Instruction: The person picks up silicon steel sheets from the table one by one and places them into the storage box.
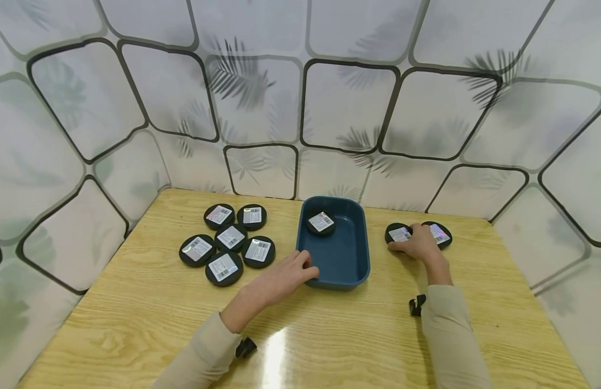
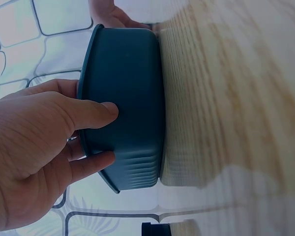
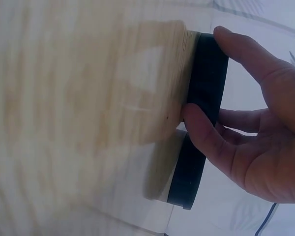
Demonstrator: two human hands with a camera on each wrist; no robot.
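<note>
Head view: your wooden bench [image 1: 135, 302] carries a blue tub [image 1: 351, 259] at centre with one black disc [image 1: 321, 222] inside, and six labelled discs [image 1: 229, 243] clustered to its left. Your left hand [image 1: 286, 278] grips the tub's near left corner. Your right hand [image 1: 417, 243] pinches the left disc [image 1: 396, 233] of a pair lying right of the tub, the other disc [image 1: 440, 234] just beside it.
</note>
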